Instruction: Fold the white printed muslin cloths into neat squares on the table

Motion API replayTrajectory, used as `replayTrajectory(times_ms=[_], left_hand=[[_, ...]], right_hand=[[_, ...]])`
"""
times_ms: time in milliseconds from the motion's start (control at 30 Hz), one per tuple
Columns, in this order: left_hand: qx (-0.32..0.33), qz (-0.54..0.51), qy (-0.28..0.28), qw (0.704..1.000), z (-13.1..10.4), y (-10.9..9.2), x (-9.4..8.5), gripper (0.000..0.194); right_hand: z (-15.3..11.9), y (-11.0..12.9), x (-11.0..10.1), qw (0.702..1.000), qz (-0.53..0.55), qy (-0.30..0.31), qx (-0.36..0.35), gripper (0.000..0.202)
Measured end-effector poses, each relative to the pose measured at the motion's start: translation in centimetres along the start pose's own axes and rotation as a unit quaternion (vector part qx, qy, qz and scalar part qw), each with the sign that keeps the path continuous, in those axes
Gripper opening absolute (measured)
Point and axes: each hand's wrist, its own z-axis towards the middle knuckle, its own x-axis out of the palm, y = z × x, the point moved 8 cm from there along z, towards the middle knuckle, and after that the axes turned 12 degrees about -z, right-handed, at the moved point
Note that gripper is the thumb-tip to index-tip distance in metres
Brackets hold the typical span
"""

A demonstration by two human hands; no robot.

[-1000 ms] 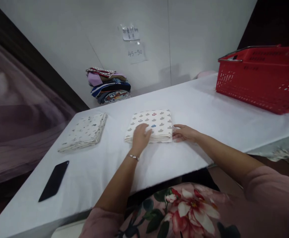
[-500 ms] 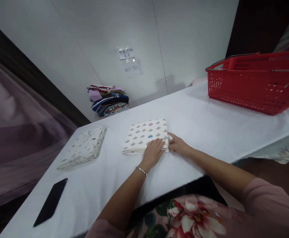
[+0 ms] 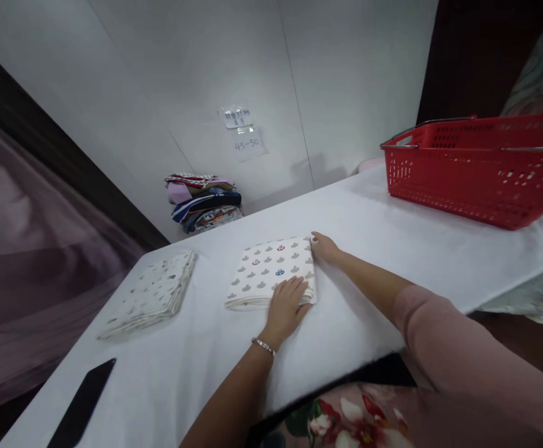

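A folded white cloth printed with grey shapes, plus a few red and blue ones, lies on the white-covered table. My left hand rests on its near right corner, palm down, fingers stretched over the layered edge. At the far right corner, my right hand has its fingers closed at the cloth's side edge; the fingertips are partly hidden. To the left lies a second folded cloth, white with small scattered prints, touched by neither hand.
A black phone-like slab lies at the table's near left. On the right stands a red plastic basket with metal handles. Behind the table's far edge is a stack of folded fabrics, below paper signs on the wall.
My right hand has moved away from me along the cloth's right edge, from near its middle to the far corner. My left hand stays on the near corner. The view has tilted slightly.
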Motion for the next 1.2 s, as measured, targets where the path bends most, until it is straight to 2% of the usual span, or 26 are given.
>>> replayTrajectory(times_ms=[67, 267, 433, 633, 733, 800, 833, 900, 967, 1033, 1200], left_hand=[[-0.001, -0.004, -0.005, 1.000, 0.0, 0.0, -0.1, 0.046], [-0.008, -0.028, -0.008, 1.000, -0.1, 0.0, 0.0, 0.043], [-0.011, -0.041, -0.005, 0.999, 0.0, 0.0, 0.3, 0.042], [-0.017, -0.041, 0.009, 0.999, -0.2, -0.2, 0.5, 0.042], [-0.012, -0.039, 0.010, 0.999, -0.2, -0.4, 0.6, 0.043], [-0.011, -0.039, 0.010, 0.999, -0.2, -0.5, 0.6, 0.043], [-0.012, -0.040, 0.010, 0.999, -0.1, -0.6, 0.5, 0.044], [-0.016, -0.044, 0.013, 0.999, 0.0, -0.6, 0.5, 0.044], [-0.020, -0.046, 0.015, 0.999, 0.0, -0.7, 0.4, 0.046], [-0.020, -0.050, 0.018, 0.998, 0.1, -0.9, 0.3, 0.046], [-0.015, -0.057, 0.021, 0.998, -0.5, -1.1, -0.2, 0.045]], right_hand=[[1.1, 0.6, 0.4, 1.000, -0.015, 0.008, -0.014, 0.056], [3.1, 0.6, 0.4, 0.997, -0.056, 0.008, -0.046, 0.029], [3.2, 0.0, 0.4, 0.996, -0.078, -0.016, -0.047, 0.031], [3.3, 0.7, -0.1, 0.994, -0.083, 0.014, -0.064, 0.038], [2.1, 3.1, -1.2, 0.990, -0.083, -0.029, -0.108, 0.046], [-0.1, 5.8, -1.1, 0.973, -0.086, -0.063, -0.204, 0.045], [-1.5, 7.1, -0.5, 0.959, -0.097, -0.062, -0.260, 0.044], [-4.0, 8.6, 1.8, 0.931, -0.142, -0.018, -0.337, 0.044], [-5.5, 8.5, 4.1, 0.912, -0.197, 0.034, -0.359, 0.046], [-5.9, 7.9, 5.3, 0.904, -0.228, 0.053, -0.358, 0.047], [-5.8, 7.7, 4.8, 0.906, -0.230, 0.064, -0.350, 0.046]])
